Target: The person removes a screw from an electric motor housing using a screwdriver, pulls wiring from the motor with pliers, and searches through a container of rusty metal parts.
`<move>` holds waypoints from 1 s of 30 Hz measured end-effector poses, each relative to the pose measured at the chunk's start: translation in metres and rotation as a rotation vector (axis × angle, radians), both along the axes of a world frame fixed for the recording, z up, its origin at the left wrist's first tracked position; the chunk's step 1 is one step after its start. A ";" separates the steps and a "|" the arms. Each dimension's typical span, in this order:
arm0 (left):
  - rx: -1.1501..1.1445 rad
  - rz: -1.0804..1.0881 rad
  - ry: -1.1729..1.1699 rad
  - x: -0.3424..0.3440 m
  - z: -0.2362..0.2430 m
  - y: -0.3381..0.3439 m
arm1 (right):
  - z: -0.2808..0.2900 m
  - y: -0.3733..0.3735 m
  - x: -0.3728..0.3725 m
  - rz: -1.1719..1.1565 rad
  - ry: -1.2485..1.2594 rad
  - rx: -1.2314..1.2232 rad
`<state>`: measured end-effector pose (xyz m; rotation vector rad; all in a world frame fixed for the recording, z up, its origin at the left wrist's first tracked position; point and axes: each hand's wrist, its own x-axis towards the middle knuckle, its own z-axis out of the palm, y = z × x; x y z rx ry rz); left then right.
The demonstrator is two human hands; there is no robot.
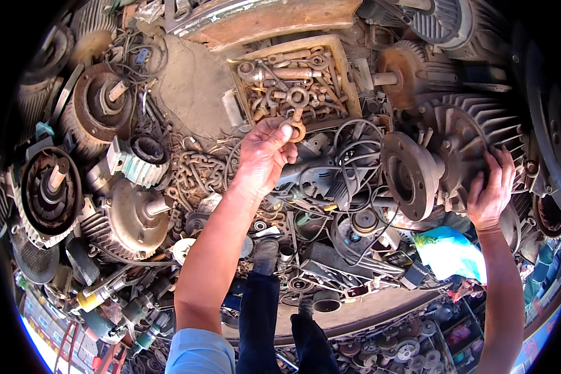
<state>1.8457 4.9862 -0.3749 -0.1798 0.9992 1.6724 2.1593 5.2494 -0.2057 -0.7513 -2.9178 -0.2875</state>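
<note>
My left hand (267, 153) is closed, thumb and fingers pinching a rusty eye bolt (298, 115) with a ring at its upper end. I hold it over the near edge of a shallow yellowish box (350, 75), which is full of rusty bolts, rings and a thick cylindrical rod (287, 74). My right hand (493, 190) lies on the side of a large finned electric motor (458, 134), its fingers apart and holding nothing. The motor has a round rusty flange (410, 176) on its front. Part of the eye bolt's lower end is hidden by my fingers.
Rusty motors (100, 103) and a dusty finned motor (137, 218) crowd the left. Chain (199, 171) lies beside my left forearm. An angle grinder (311, 177) and tangled black cable (355, 159) fill the middle. A curved metal piece (268, 26) spans the far side.
</note>
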 end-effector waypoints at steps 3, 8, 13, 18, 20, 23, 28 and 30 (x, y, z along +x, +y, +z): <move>-0.237 -0.072 0.016 0.014 -0.019 -0.011 | -0.001 0.000 0.002 0.008 0.004 0.010; -0.465 -0.192 -0.045 0.041 -0.040 -0.030 | -0.003 0.000 0.003 0.011 -0.004 0.015; -0.360 -0.302 -0.129 0.050 -0.051 -0.038 | -0.001 0.000 0.002 0.019 -0.006 0.021; -0.526 -0.218 -0.004 0.046 -0.051 -0.029 | -0.003 0.001 0.003 0.007 -0.011 0.026; -0.609 -0.169 0.149 0.030 -0.054 -0.020 | -0.002 0.001 0.003 0.006 -0.009 0.021; -0.670 -0.211 0.382 0.004 -0.060 -0.008 | -0.002 0.000 0.003 0.002 -0.014 0.019; -0.907 -0.880 1.452 -0.028 -0.088 0.024 | -0.001 0.000 0.002 0.014 -0.030 0.011; -0.965 -1.111 1.580 -0.046 -0.109 0.051 | 0.000 0.000 0.001 0.020 -0.037 0.000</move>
